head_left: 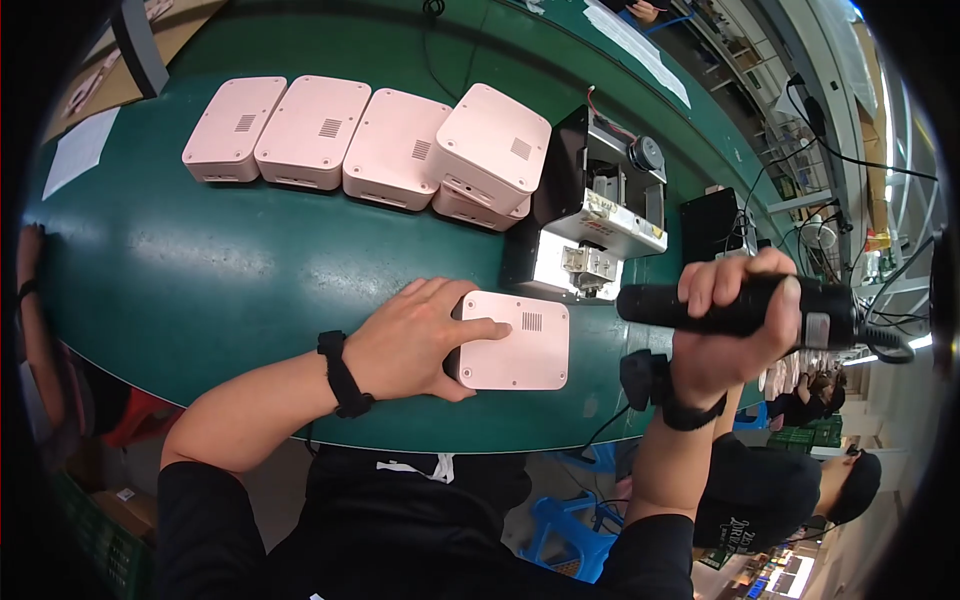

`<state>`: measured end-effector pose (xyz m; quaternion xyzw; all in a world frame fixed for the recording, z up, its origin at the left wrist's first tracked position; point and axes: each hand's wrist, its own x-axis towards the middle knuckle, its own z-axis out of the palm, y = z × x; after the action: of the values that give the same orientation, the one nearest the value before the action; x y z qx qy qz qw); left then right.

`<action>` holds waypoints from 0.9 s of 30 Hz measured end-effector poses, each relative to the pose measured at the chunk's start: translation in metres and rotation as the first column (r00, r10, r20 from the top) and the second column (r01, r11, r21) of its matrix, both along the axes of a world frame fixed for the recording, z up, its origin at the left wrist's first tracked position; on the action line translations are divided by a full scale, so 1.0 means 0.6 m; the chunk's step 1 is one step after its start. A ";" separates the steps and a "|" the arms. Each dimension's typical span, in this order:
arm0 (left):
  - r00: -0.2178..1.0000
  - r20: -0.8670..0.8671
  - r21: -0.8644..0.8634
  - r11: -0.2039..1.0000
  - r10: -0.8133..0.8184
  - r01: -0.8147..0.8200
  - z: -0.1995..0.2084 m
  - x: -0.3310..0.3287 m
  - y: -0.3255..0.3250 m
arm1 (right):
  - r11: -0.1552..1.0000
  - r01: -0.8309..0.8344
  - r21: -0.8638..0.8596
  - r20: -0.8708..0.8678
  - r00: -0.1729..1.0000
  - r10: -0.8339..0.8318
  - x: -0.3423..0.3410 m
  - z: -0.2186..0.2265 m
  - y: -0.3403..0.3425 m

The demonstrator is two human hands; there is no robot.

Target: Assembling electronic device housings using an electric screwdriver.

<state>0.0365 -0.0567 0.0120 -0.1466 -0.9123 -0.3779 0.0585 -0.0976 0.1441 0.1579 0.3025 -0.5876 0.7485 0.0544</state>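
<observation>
My left hand [415, 335] holds a pale pink plastic box [530, 360] flat on the green worktable. Its index finger lies on the top face near a small vent grille, and the thumb grips the near left edge. Screw holes show at the box's corners. My right hand [745, 310] is wrapped round a black corded electric screwdriver [655, 305], raised to the right of the box and apart from it. The tool's bit cannot be made out. Beyond the box stands a black and silver screw feeder [600, 235].
Several more pink boxes [310, 130] form a row along the far side, one [495, 135] stacked on another. A white sheet [80, 150] lies at the left. A co-worker [770, 490] is at the right, near a blue stool [570, 535]. Another person's arm [40, 310] shows at left.
</observation>
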 end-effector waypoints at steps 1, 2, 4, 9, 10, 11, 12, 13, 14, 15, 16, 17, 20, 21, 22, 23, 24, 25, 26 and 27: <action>1.000 -0.004 -0.003 1.000 -0.002 0.002 0.000 -0.001 0.001 | 1.000 0.002 -0.003 -0.004 1.000 -0.002 -0.013 -0.002 -0.002; 1.000 -0.009 -0.003 1.000 -0.003 0.003 0.000 -0.002 0.002 | 1.000 0.020 0.001 0.011 1.000 -0.020 -0.024 -0.005 -0.003; 1.000 -0.009 -0.003 1.000 0.001 -0.001 0.000 0.001 0.000 | 0.999 0.048 0.010 0.052 0.998 -0.048 -0.034 -0.009 -0.011; 1.000 0.003 -0.001 1.000 0.010 -0.010 -0.002 0.002 -0.006 | 0.998 -0.020 0.062 0.157 0.988 0.010 0.006 -0.008 -0.015; 1.000 0.002 -0.004 1.000 0.015 -0.015 -0.002 0.003 -0.008 | 0.995 -0.101 0.024 0.176 0.980 0.095 0.029 -0.009 -0.017; 1.000 -0.003 0.000 1.000 0.007 -0.007 -0.001 0.001 -0.007 | 0.986 -0.165 -0.010 0.190 0.968 0.164 0.055 -0.005 -0.016; 1.000 -0.007 0.002 1.000 0.000 0.000 -0.002 0.003 -0.005 | 0.985 -0.172 -0.006 0.205 0.964 0.170 0.079 0.001 -0.020; 1.000 0.001 0.006 1.000 0.000 0.000 -0.003 0.002 -0.005 | 0.981 -0.194 0.034 0.178 0.966 0.185 0.102 0.012 -0.028; 1.000 -0.004 0.009 1.000 -0.003 0.003 -0.004 0.002 -0.005 | 0.974 -0.214 0.074 0.152 0.968 0.201 0.121 0.018 -0.035; 1.000 -0.016 0.012 1.000 -0.006 0.006 -0.005 -0.001 -0.004 | 0.974 -0.215 0.078 0.154 0.967 0.201 0.133 0.023 -0.039; 1.000 -0.030 0.016 1.000 -0.008 0.009 -0.006 -0.001 -0.004 | 0.965 -0.248 0.089 0.204 0.953 0.226 0.144 0.027 -0.043; 0.999 -0.032 0.022 1.000 -0.007 0.008 -0.007 -0.001 -0.003 | 0.955 -0.281 0.101 0.253 0.935 0.248 0.154 0.030 -0.048; 1.000 -0.005 0.040 0.999 -0.003 0.003 -0.006 0.004 -0.007 | 0.940 -0.309 0.146 0.261 0.928 0.264 0.167 0.019 -0.073; 1.000 -0.009 0.045 0.999 0.009 -0.008 -0.006 0.004 -0.007 | 0.942 -0.280 0.183 0.220 0.946 0.239 0.169 0.011 -0.081; 1.000 -0.016 0.047 0.999 0.003 -0.002 -0.007 0.003 -0.005 | 0.943 -0.250 0.219 0.176 0.961 0.214 0.169 0.004 -0.087; 1.000 -0.020 0.048 0.999 -0.004 0.005 -0.007 0.005 -0.005 | 0.940 -0.258 0.225 0.176 0.959 0.221 0.172 -0.002 -0.091; 1.000 -0.024 0.050 0.999 -0.012 0.014 -0.009 0.006 -0.006 | 0.928 -0.279 0.249 0.194 0.953 0.235 0.175 -0.008 -0.093; 1.000 -0.027 0.057 0.998 -0.006 0.007 -0.010 0.006 -0.006 | 0.915 -0.298 0.272 0.211 0.946 0.246 0.177 -0.013 -0.095; 0.999 -0.027 0.051 0.999 -0.018 0.020 -0.011 0.005 -0.006 | 0.901 -0.316 0.297 0.228 0.940 0.254 0.178 -0.019 -0.097; 0.999 -0.029 0.045 0.998 -0.032 0.034 -0.013 0.004 -0.006 | 0.898 -0.317 0.305 0.225 0.940 0.256 0.179 -0.024 -0.098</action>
<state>0.0387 -0.0606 0.0045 -0.1656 -0.9001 -0.3972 0.0684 0.0100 0.0851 0.1434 0.3222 -0.6581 0.6608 -0.1623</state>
